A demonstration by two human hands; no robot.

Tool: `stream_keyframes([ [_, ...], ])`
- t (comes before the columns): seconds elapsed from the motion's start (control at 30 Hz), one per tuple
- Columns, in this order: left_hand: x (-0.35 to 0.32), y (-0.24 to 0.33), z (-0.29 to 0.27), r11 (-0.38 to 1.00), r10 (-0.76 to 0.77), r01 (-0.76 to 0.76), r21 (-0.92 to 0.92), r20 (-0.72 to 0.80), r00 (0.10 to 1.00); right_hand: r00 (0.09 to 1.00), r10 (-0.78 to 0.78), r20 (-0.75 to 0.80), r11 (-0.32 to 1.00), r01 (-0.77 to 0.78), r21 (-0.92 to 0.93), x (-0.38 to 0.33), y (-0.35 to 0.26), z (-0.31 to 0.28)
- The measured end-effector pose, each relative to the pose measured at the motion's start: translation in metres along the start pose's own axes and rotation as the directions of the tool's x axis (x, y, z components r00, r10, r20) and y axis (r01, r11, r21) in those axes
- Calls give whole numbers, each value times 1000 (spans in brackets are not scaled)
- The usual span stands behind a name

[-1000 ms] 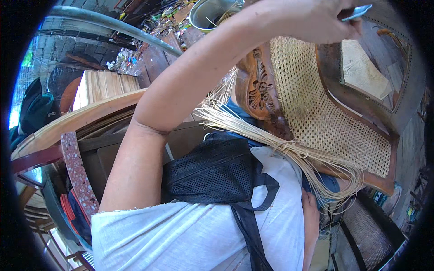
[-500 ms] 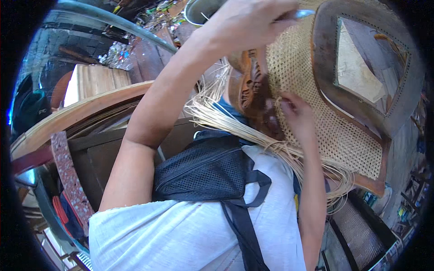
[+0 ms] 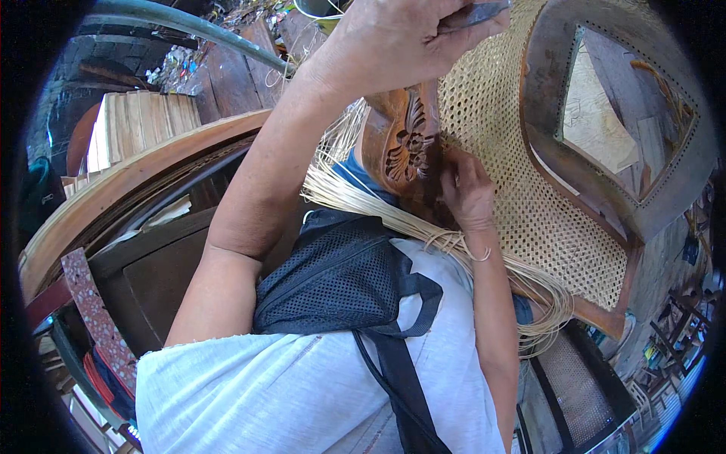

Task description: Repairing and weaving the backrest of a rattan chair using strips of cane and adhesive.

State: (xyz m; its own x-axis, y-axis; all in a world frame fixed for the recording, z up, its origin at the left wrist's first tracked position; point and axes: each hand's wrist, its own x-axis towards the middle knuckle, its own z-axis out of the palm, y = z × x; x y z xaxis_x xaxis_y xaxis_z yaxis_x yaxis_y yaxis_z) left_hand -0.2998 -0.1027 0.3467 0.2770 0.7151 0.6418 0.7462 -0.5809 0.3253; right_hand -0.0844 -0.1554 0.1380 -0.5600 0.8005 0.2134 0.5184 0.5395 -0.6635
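Clearly, the left hand (image 3: pixel 404 44) curls round a flat grey blade-like tool (image 3: pixel 476 13). Beside the half-curled right hand (image 3: pixel 470 191), whose grip I cannot tell, lies the brown carved-wood chair (image 3: pixel 538 102) with tan woven cane (image 3: pixel 522 185): probably heavy, stiff, best held by its wooden rim (image 3: pixel 615 316).

Lap, its blue cloth (image 3: pixel 350 172) visible at the thigh, bears a loose bundle of pale cane strands (image 3: pixel 363 201), lying crosswise. Contact between lap and carved, caned chair frame (image 3: pixel 522 170): hidden. Floor of dark boards (image 3: pixel 227 76), upper left, carries small mixed litter (image 3: pixel 180 62), scattered; a bucket (image 3: pixel 321 9) stands beyond, cut off by the upper edge.
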Motion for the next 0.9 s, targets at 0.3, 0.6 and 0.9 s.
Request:
stream_keyframes([
  [0.3,2,6,-4,995,-95,96,-26,43,995,992,-110,-65,994,108,-24,-1,7,7],
  [0.6,1,7,-4,994,-81,84,-67,47,996,998,-23,-66,991,31,131,-6,8,0],
  [0.9,-1,-2,2,992,-108,113,-55,80,991,956,288,56,884,-288,368,9,3,-8],
])
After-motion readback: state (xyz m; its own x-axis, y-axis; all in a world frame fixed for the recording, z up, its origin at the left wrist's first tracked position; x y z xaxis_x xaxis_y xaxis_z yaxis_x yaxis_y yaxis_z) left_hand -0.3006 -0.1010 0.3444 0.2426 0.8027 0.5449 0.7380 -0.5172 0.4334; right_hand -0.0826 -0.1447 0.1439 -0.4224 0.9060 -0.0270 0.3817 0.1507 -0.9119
